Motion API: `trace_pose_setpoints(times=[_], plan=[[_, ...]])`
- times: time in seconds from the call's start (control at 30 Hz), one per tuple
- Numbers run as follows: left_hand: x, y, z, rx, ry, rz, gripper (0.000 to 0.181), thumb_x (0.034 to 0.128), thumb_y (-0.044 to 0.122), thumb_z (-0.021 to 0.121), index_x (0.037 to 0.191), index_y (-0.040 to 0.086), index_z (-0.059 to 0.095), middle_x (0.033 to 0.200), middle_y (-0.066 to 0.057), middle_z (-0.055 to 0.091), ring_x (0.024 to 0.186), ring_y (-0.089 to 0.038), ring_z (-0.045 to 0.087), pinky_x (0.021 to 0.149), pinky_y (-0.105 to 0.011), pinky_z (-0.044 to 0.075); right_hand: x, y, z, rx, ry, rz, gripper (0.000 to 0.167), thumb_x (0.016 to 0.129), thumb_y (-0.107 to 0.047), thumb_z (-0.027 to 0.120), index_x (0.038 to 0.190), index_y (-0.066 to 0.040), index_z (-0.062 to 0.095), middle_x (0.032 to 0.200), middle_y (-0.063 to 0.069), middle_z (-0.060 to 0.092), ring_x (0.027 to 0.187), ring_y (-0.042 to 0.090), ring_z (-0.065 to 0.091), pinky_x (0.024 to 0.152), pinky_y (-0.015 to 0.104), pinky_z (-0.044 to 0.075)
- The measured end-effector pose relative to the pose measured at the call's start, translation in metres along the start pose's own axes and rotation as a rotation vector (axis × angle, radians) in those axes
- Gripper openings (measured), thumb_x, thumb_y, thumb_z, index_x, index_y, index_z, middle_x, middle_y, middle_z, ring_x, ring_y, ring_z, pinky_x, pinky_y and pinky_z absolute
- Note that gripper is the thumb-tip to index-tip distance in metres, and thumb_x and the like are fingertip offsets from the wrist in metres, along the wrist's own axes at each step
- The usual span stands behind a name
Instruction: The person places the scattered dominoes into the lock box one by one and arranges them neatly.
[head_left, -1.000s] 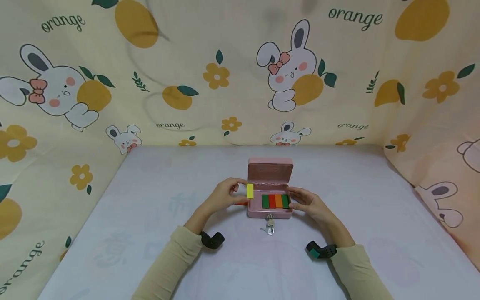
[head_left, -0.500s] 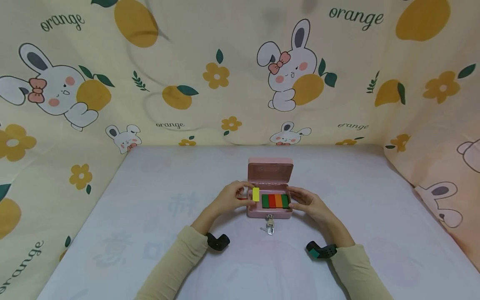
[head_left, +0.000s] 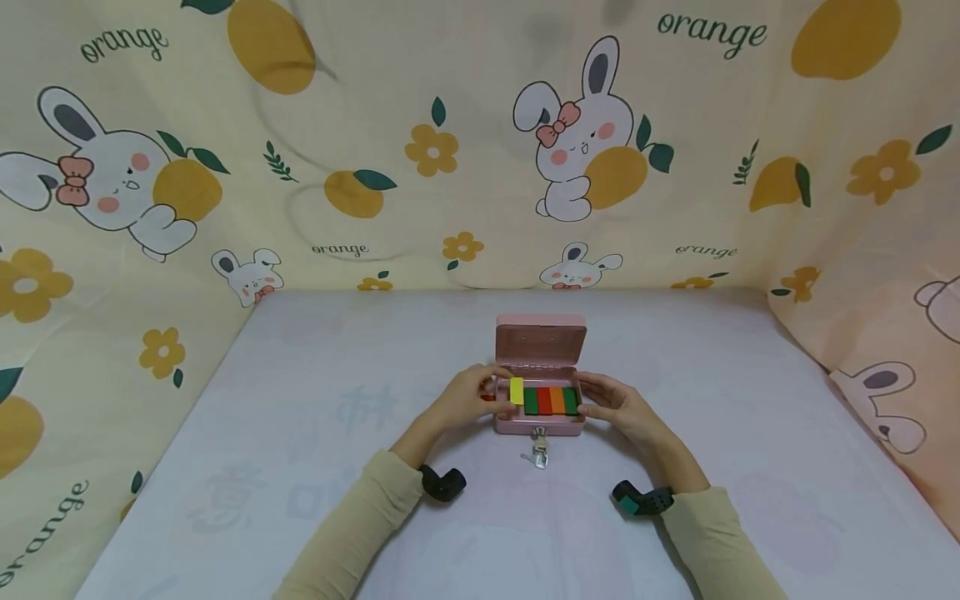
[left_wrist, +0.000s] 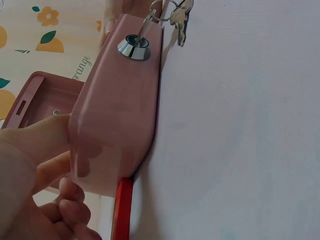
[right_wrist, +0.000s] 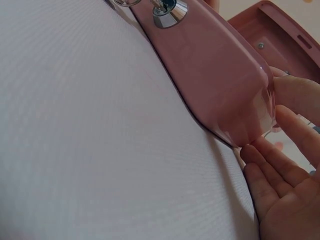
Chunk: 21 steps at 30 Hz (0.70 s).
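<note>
A pink metal cash box (head_left: 507,427) sits with its lid (head_left: 540,344) raised. Inside lies a row of flat coloured blocks (head_left: 551,402) in green, red and orange. My left hand (head_left: 471,395) reaches over the box's left wall and pinches a yellow block (head_left: 516,391) at the left end of that row. In the left wrist view the box wall hides this block. At the right end, my right hand (head_left: 620,406) grips the side of the box, with fingers against its outer wall in the right wrist view. Keys (head_left: 539,457) hang from the front lock (left_wrist: 134,48).
A red block (left_wrist: 122,209) lies on the white tabletop (head_left: 315,367), against the box's left end and mostly behind my left hand in the head view. A printed cloth (head_left: 480,192) with rabbits and oranges rises behind and beside the table.
My left hand has carried the yellow block right, from over the box's left wall to inside, beside the leftmost green block. My right hand has stayed at the box's right end.
</note>
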<state>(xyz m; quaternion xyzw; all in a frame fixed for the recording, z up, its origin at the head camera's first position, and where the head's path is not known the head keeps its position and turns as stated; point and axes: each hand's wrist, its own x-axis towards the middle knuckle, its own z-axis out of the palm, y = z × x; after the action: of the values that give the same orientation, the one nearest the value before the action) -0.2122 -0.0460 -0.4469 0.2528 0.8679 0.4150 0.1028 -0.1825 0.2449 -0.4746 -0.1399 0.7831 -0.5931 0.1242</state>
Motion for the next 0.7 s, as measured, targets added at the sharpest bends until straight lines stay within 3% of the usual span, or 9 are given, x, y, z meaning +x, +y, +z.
trace_pose_setpoints(times=[0.7], plan=[[0.0054, 0.0041, 0.0051, 0.086, -0.016, -0.036, 0.048, 0.079, 0.025, 0.079, 0.122, 0.009, 0.064, 0.082, -0.001, 0.046, 0.079, -0.013, 0.041, 0.067, -0.021, 0.03, -0.0013, -0.0009, 0.0002, -0.005, 0.008, 0.008, 0.062, 0.091, -0.015, 0.064, 0.144, 0.002, 0.037, 0.151, 0.028, 0.035, 0.142, 0.045, 0.03, 0.099, 0.004, 0.037]])
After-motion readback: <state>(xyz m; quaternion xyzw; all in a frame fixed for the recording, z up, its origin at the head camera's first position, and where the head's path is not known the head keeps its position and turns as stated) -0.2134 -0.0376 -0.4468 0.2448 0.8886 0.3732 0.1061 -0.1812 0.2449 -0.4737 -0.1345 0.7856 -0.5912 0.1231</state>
